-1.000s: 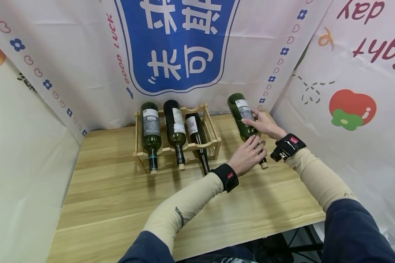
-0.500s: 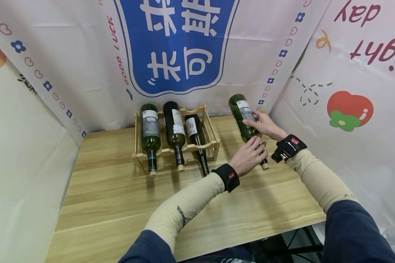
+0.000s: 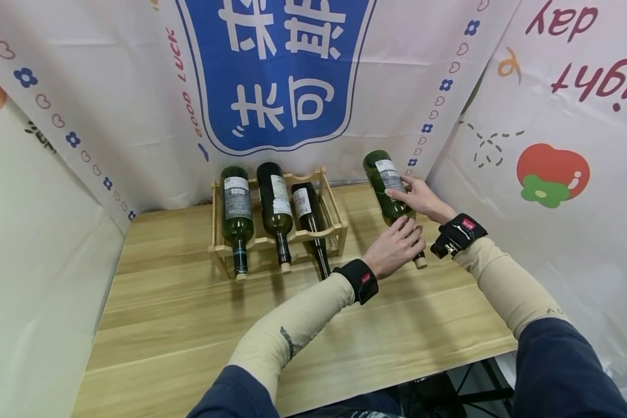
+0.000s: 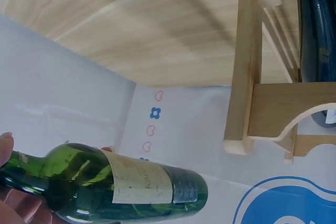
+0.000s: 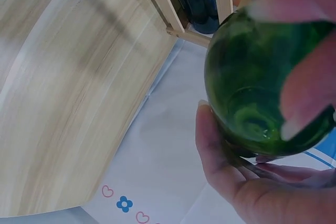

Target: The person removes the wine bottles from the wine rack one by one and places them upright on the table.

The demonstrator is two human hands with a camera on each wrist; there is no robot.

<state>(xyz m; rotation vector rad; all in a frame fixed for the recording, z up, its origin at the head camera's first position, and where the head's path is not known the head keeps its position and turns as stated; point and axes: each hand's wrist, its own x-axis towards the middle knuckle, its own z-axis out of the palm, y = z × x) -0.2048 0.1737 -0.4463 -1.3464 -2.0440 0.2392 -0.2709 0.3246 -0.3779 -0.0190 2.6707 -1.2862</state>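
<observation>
A green glass wine bottle (image 3: 378, 180) with a pale and grey label is held tilted above the right part of the table, base toward the back wall and corked neck toward the person. My right hand (image 3: 422, 200) grips its body near the label, thumb across the upper side. Around the neck curl the fingers of my left hand (image 3: 394, 249), which covers much of the shoulder. In the left wrist view the bottle (image 4: 79, 182) lies nearly level, its neck between the left fingers. Blurred fingers cross the bottle (image 5: 236, 87) in the right wrist view.
A wooden rack (image 3: 339, 229) stands at the back of the table (image 3: 162, 325). It bears a green bottle (image 3: 237, 203), a darker bottle (image 3: 277, 203) and a slim dark bottle (image 3: 310, 215), corks facing the person. Printed cloth walls (image 3: 151, 128) close in the back and sides.
The head view has shifted slightly, so the rack appears a little further left and lower. Both hands keep their hold on the wine bottle, which stays almost still.
</observation>
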